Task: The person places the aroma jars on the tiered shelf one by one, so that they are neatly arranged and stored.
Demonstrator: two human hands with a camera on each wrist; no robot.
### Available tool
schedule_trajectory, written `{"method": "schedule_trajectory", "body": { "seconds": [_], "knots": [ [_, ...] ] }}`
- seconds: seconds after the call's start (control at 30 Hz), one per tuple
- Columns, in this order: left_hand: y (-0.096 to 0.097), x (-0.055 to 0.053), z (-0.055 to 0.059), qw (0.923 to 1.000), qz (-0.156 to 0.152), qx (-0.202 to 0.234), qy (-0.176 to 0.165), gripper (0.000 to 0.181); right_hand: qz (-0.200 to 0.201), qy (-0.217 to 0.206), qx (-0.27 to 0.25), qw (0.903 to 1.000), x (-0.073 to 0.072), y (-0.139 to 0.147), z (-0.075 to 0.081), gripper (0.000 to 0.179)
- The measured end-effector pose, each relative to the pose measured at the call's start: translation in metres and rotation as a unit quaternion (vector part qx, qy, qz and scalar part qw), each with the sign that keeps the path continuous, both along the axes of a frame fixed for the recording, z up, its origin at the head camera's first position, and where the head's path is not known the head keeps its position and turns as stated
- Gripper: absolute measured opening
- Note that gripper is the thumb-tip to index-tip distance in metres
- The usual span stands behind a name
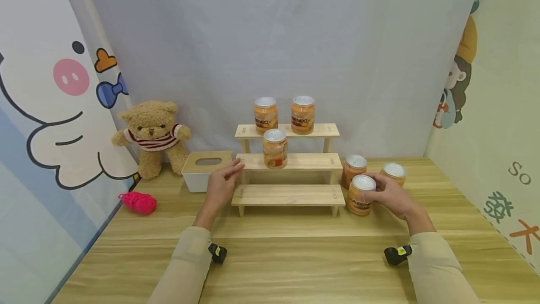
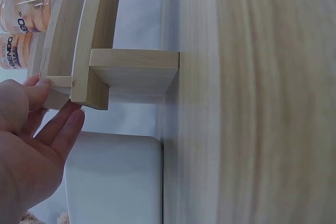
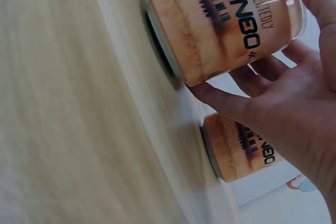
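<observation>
Right hand [image 1: 390, 196] curls thumb and fingers around an orange jar [image 1: 360, 203] with a silver lid, held over the right side of the table [image 1: 295, 266], just beside a stepped wooden stand [image 1: 291, 195]. Two matching jars [image 1: 353, 173] sit behind it, near the fingers; three more jars [image 1: 275, 151] occupy the upper two shelves. Orange printing hides their contents. Left hand [image 1: 221, 186], fingers loosely extended, touches the middle shelf's [image 1: 312, 162] left end, near a white tissue box [image 1: 195, 182].
</observation>
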State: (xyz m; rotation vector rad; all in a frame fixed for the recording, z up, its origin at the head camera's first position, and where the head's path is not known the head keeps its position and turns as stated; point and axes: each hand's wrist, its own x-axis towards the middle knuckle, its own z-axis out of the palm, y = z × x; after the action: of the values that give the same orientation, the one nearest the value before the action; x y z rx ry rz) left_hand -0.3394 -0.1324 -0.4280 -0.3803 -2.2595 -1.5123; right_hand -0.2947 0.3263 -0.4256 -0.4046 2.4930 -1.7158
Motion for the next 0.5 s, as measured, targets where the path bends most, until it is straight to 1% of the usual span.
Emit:
{"method": "schedule_trajectory", "body": {
  "seconds": [0.23,0.43,0.5],
  "knots": [
    [0.0,-0.001,0.0,1.0,0.003,0.001,0.002,0.021,-0.003,0.035,-0.008,0.9994,0.003,-0.002,0.007,0.062],
    [0.001,-0.002,-0.001,1.0,0.003,0.002,0.008,0.021,-0.019,0.068,-0.041,0.9966,0.004,-0.007,0.02,0.056],
    [0.001,-0.002,-0.001,1.0,0.002,0.001,0.008,0.021,-0.024,0.083,-0.045,0.9952,0.005,-0.009,0.025,0.056]
  ]
}}
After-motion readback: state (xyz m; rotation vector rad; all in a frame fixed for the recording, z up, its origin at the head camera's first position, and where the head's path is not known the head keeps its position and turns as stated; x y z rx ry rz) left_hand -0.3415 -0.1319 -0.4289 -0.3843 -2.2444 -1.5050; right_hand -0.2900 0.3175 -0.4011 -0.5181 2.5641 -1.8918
